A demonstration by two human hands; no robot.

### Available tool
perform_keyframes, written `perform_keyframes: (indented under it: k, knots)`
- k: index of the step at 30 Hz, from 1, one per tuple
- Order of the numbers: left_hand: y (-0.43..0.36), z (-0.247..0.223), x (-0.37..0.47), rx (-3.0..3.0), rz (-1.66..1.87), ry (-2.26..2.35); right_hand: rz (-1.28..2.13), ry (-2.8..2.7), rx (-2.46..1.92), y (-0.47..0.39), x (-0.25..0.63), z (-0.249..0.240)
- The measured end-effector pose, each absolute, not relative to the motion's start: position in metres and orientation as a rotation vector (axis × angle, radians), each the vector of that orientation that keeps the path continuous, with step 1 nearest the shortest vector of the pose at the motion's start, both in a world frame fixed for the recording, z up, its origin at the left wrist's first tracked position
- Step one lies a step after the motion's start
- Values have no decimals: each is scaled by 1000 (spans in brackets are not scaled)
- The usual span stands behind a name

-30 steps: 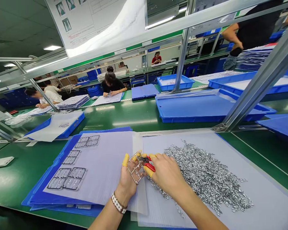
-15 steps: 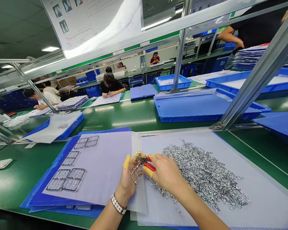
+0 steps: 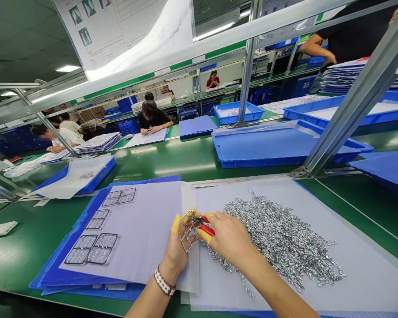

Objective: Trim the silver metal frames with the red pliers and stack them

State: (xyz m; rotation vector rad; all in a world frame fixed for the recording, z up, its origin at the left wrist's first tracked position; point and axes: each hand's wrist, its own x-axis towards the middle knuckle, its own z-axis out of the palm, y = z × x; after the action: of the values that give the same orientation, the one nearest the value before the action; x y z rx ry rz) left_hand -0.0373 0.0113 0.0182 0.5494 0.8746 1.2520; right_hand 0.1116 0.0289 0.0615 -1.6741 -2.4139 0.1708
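Note:
My left hand (image 3: pixel 178 240), with yellow finger covers, is closed on a small metal frame (image 3: pixel 187 242) with crossbars. Red-handled pliers (image 3: pixel 206 229) are gripped in my right hand (image 3: pixel 230 236), and their jaws (image 3: pixel 195 219) meet the upper part of that frame. Whether the jaws pinch a small piece there is too small to tell. Below and right of my hands spreads a heap of small shiny metal pieces (image 3: pixel 278 238) on a pale sheet (image 3: pixel 361 265). To the left, several dark wire frames (image 3: pixel 102 248) lie flat on a translucent sheet (image 3: pixel 146 229).
Blue plastic folders (image 3: pixel 49 274) are stacked under the left sheet. A metal post (image 3: pixel 345 101) rises at the right, near a blue tray (image 3: pixel 265 150). Another blue tray (image 3: pixel 99 176) holds paper at the left. A person (image 3: pixel 152 117) works across the green bench (image 3: pixel 172 161).
Both hands keep nearly the same pose, with frame and pliers together. The whole view has shifted very slightly.

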Motion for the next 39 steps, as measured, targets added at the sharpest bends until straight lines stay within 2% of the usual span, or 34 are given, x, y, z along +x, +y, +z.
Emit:
perform_keyframes:
  k: [17,39]
  knots:
    - [17,33,-39,348,1252,665,39,-2398,-1681,18,122,42]
    - [19,32,-30,426,1370,786,-39,-2392,-1712,10,115,50]
